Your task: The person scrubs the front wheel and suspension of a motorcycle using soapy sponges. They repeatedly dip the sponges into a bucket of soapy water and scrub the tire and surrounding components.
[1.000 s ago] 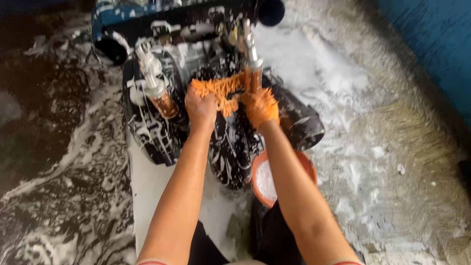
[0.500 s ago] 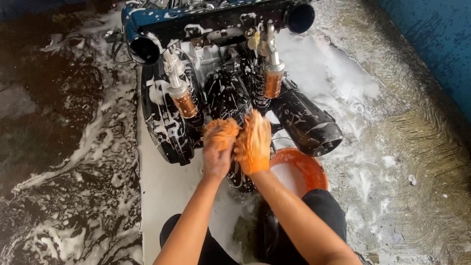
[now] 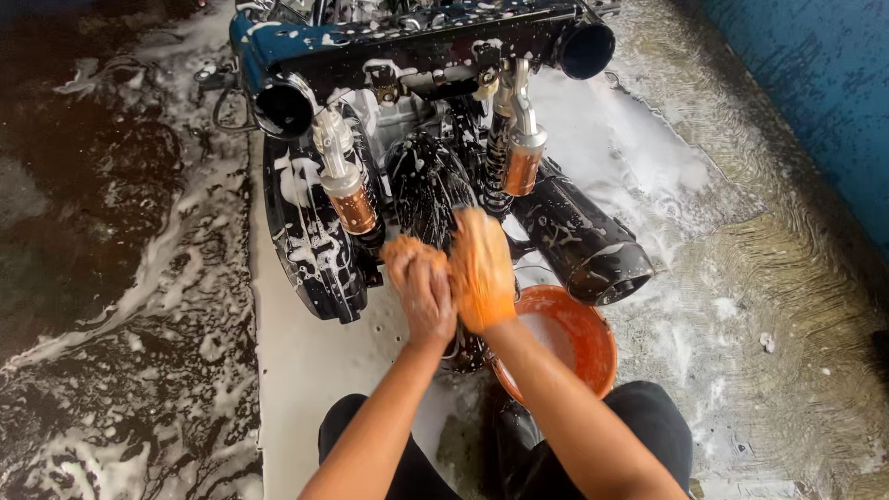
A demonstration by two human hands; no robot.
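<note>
Orange cloth (image 3: 407, 252) squeezed in both hands' grip, rear tyre (image 3: 428, 190) behind, orange basin (image 3: 593, 335) beside.

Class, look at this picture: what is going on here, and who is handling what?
A person crouches behind a soapy motorcycle and washes it by hand. The left hand grips an orange cloth, and the right hand, coated in orange suds, presses beside it against the rear wheel. An orange basin of foamy water sits under the right arm, next to the exhaust. Foam covers the wet floor.
</note>
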